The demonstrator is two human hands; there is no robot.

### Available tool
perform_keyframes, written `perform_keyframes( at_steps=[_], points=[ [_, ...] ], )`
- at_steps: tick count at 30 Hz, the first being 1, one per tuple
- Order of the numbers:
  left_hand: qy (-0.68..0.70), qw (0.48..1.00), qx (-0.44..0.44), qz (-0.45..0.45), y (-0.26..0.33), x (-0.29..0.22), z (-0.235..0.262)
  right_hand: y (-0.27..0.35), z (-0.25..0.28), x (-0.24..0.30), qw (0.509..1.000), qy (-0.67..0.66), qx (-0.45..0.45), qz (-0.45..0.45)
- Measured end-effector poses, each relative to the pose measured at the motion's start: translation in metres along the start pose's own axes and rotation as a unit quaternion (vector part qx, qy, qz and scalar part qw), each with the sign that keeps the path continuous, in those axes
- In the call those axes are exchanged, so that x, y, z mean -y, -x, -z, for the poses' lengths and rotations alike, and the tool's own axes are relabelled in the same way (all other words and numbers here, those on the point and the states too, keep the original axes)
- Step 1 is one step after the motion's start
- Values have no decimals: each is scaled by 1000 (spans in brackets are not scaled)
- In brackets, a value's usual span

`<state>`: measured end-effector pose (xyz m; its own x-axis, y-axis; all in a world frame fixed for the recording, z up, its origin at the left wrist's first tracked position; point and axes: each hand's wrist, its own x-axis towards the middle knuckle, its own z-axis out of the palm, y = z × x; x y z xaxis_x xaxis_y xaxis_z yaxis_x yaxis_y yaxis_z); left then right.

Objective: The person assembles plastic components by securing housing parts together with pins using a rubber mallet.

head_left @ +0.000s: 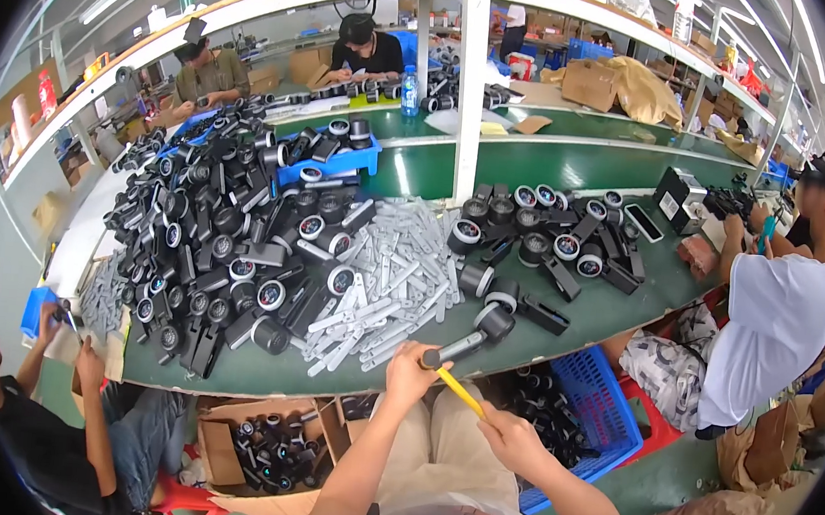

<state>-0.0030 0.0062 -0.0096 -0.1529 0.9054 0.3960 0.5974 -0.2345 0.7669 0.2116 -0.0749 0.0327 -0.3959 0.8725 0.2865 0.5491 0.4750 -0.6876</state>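
My right hand (513,437) is closed round the yellow handle of a hammer (461,391). The hammer's dark head (432,359) is at my left hand, over the bench's front edge. My left hand (409,375) is closed at the near end of a black round-headed part with a grey arm (469,343); the fingers and hammer head partly hide the grip. Just beyond that hand lies a heap of loose grey strips (381,284). More black round-headed parts (534,249) with dark arms lie to the right of the heap.
A large pile of black round-headed parts (207,249) covers the bench's left side. Below the edge are a cardboard box (219,452) and a blue crate (606,402) holding similar parts. A white post (472,86) rises ahead. People sit at left (35,421) and right (770,318).
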Motion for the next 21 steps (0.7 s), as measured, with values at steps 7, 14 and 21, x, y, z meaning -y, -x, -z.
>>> perform_keyframes(
  at_steps=[7, 14, 21],
  points=[
    [2, 999, 26, 40, -3, -6, 2, 2, 2, -9, 1000, -24, -3, -19],
    [17, 999, 12, 27, -1, -6, 1, 3, 13, -12, 997, -27, -36, -59],
    [7, 1000, -11, -18, 0, -3, -3, 10, -6, -5, 1000, -18, 14, -16]
  ],
)
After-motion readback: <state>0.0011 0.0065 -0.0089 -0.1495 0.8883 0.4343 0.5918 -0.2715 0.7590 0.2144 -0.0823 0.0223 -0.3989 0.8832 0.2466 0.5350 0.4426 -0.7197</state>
